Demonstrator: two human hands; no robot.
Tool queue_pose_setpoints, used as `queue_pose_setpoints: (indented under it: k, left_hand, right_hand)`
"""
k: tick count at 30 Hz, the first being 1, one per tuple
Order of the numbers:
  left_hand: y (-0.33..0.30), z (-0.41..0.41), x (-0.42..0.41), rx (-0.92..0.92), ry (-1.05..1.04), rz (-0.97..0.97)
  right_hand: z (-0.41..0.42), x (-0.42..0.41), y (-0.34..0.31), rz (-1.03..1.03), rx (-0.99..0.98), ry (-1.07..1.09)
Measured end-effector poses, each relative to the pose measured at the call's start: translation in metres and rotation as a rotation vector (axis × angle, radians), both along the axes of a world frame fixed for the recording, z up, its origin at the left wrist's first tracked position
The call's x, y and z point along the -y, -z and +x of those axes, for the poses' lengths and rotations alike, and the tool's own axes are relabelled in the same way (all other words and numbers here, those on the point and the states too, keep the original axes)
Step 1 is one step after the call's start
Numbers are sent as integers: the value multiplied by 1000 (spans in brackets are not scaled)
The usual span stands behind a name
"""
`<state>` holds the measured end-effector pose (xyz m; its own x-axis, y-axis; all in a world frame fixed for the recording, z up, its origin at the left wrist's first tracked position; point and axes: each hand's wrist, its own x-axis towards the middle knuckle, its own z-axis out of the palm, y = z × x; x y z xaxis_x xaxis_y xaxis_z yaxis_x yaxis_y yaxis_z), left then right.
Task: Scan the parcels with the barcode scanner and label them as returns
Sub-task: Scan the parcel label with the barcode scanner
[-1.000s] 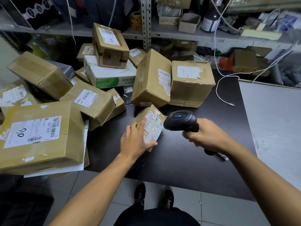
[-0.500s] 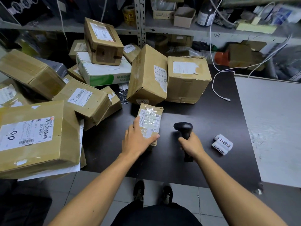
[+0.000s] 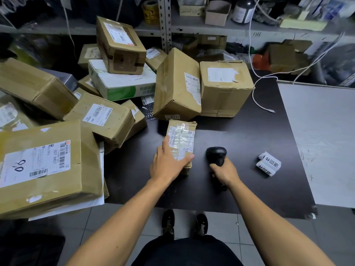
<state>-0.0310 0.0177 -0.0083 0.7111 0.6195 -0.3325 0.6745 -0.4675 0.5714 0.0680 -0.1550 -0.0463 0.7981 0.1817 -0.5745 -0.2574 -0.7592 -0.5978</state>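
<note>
Heaped cartons (image 3: 99, 116) crowd the left of the black table (image 3: 249, 131). The left hand (image 3: 169, 164) lies flat, fingers straight, on the small taped parcel (image 3: 182, 139) at centre. Just beside it, the right hand (image 3: 224, 171) grips the barcode scanner (image 3: 216, 155), head resting on the table. The return labels (image 3: 268, 164) lie near, further right. Glossy tape could spoil a reading; the leaning heap could slide.

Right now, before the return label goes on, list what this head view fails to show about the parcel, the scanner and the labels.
- Small parcel: its near end is covered by the left hand; the barcode print is too small to read.
- Barcode scanner: the handle is hidden inside the right hand; the scan window faces away.
- Roll of return labels: only the outer labels show; the count left is hidden.
- Big box at left: cut off by the frame edge.
</note>
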Motion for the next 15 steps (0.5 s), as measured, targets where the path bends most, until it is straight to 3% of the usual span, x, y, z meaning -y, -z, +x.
queue_pose_setpoints:
  k: [7,11,15]
  left_hand:
    - [-6,3,-6,-3,106,130]
    - [-22,16,1,136,252,327]
    - [-34,43,31,324,433,268]
  right_hand:
    - [-5,10,5,8,-34,54]
    - [-9,25,-3,52,-51,168]
    - [-12,52,-19,99,37,301]
